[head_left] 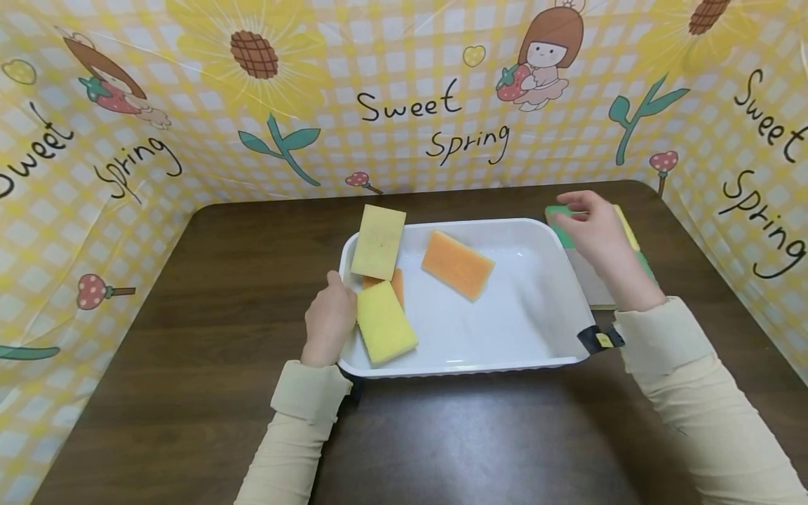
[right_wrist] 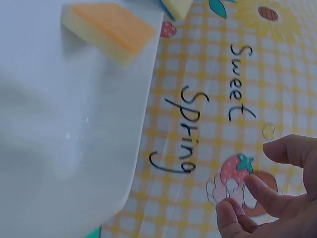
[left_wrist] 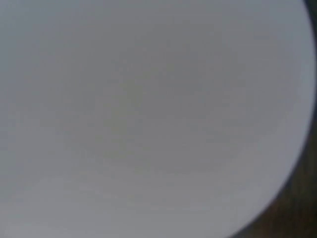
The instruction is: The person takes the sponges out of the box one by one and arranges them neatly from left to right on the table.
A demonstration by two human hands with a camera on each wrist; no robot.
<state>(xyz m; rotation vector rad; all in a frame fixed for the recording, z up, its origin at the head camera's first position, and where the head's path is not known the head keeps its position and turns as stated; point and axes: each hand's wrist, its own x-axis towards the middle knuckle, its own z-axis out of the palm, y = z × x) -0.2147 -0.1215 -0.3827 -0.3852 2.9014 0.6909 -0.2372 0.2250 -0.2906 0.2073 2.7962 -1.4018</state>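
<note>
A white rectangular tub [head_left: 499, 330] stands on the table. My left hand [head_left: 331, 319] grips its left rim. In the left wrist view the tub's white wall [left_wrist: 158, 119] fills nearly everything, blurred. Inside the tub's left end lie a yellow sponge [head_left: 386, 322] and an orange sponge [head_left: 398, 286], partly covered. A pale yellow sponge [head_left: 379, 242] leans over the back left corner. Another sponge [head_left: 457, 265], orange on top with a yellow underside, rests near the tub's middle. My right hand [head_left: 593, 228] hovers past the right rim, fingers apart and loosely bent, holding nothing.
Under and beside the right hand lies a flat item with green parts [head_left: 558, 219], a yellow strip [head_left: 627, 226] and a greyish panel [head_left: 593, 284]. A yellow checked cloth [head_left: 404, 161] walls the brown table [head_left: 208, 315] at back and sides.
</note>
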